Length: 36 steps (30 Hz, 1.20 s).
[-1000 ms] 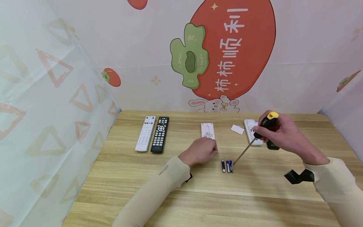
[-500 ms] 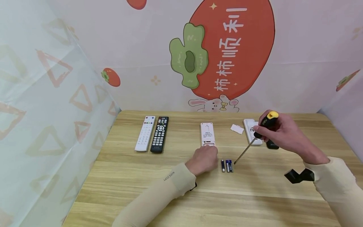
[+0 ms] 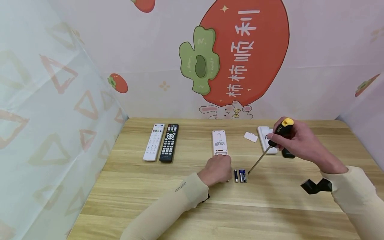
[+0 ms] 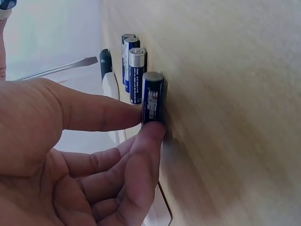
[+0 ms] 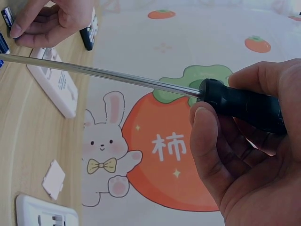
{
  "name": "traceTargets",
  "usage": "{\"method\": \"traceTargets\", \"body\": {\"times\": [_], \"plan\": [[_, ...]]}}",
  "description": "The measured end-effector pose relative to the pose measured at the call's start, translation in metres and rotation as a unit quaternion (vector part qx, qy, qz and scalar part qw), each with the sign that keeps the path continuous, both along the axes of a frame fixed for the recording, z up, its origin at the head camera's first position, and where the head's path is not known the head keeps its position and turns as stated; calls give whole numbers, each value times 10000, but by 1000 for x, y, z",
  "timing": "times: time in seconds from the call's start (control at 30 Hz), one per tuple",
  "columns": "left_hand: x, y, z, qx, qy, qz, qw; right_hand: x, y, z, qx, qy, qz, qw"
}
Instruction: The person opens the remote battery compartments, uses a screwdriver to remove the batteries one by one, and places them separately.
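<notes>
My left hand (image 3: 217, 169) is low over the table, just below a white remote control (image 3: 220, 142) that lies back side up with its battery bay uncovered. In the left wrist view its thumb and forefinger pinch a dark blue battery (image 4: 153, 98) against the tabletop. Beside it lie three more batteries (image 3: 241, 176) in a row. My right hand (image 3: 298, 140) grips a screwdriver (image 3: 284, 127) by its black and yellow handle. The slanting shaft (image 5: 117, 79) ends in a flat tip close to the batteries.
At the left, a white remote (image 3: 154, 142) and a black remote (image 3: 169, 143) lie side by side. A small white cover (image 3: 250, 136) is near the back. Another white device (image 3: 264, 133) and a black object (image 3: 288, 153) lie partly behind the right hand. A printed cloth (image 3: 150, 93) backs the table.
My left hand has moved down off the middle remote, toward the batteries, which uncovers its battery bay. A battery is now pinched in it. The right hand with the screwdriver has stayed put.
</notes>
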State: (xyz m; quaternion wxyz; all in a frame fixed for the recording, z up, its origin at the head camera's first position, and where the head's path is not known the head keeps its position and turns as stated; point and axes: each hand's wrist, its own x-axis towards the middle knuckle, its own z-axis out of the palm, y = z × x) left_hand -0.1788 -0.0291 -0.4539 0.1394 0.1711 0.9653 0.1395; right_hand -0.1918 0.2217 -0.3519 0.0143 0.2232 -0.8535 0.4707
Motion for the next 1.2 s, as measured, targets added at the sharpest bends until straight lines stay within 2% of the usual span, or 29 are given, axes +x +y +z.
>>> {"method": "traceTargets", "body": {"times": [0.17, 0.43, 0.73, 0.93, 1.03, 1.13, 1.2], "plan": [[1, 0, 2, 190, -179, 19, 9997, -1, 0, 1, 35, -21, -39, 10000], [-1, 2, 0, 252, -173, -100, 9995, 1, -1, 3, 110, -45, -127, 9998], [1, 2, 1, 599, -271, -190, 9977, 2, -2, 3, 111, -12, -64, 9999], [-4, -6, 3, 850, -3, -372, 9957, 0, -2, 2, 60, -15, -1, 10000], [-11, -13, 5, 1027, 173, -322, 9940, 0, -2, 2, 66, -18, -7, 10000], [-19, -23, 7, 1027, 577, -325, 9925, 1, -3, 1, 85, 3, -5, 10000], [-25, -30, 8, 808, 938, -435, 9914, 1, -3, 1, 89, 27, 8, 10000]]}}
